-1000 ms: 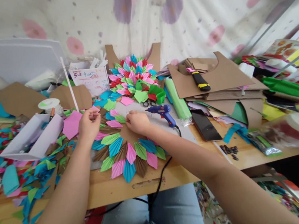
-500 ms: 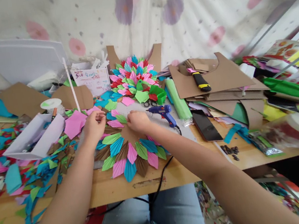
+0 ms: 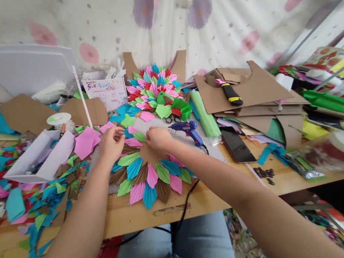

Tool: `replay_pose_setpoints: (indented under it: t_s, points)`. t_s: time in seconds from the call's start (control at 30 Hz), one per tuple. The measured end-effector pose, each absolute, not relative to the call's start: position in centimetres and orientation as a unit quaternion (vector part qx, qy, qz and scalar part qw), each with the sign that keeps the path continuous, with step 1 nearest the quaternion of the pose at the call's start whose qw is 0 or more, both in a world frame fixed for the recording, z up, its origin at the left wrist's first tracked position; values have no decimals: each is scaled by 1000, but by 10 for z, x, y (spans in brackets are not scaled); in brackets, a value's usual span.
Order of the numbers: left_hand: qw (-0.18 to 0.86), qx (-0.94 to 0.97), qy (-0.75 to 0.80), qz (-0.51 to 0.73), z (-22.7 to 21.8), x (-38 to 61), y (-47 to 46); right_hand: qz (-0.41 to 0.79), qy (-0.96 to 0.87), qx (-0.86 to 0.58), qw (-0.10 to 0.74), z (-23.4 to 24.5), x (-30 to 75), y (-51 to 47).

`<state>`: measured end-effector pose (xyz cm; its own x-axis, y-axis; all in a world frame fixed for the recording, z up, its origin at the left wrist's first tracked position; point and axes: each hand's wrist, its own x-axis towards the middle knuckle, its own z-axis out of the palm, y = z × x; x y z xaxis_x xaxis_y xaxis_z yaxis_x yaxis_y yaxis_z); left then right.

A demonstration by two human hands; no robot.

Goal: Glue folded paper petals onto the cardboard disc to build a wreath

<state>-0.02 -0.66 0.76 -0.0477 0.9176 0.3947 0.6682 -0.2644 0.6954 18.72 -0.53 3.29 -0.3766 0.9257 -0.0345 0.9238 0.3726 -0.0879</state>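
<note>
— Where does the green leaf lie from the fingers?

— It lies between the two hands, on the far edge of the paper wreath. It is just to the left of the right hand, touching its fingertips. The left hand is a little apart from it, with a pink leaf between.

— And how does its long axis run?

— From the bare cardboard disc under the right knuckles, outward and a little to the left.

— How are the fingers?

— On the right hand they are curled down onto the leaf; I cannot tell whether they pinch or only press. On the left hand, thumb and forefinger are brought together, but what is between them is not visible.

— Anything beside?

— A glue gun lies near, on the right of the right hand.
</note>
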Motion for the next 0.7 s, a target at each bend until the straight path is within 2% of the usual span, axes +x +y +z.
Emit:
replay_pose_setpoints:
  t_s: [0.27,0.7]
  points:
    - [72,808,467,353,11,16,-16,65,-860,-498,91,38,186,-19]
    - [123,814,460,333,17,20,-20,83,-854,-490,157,35,195,-27]
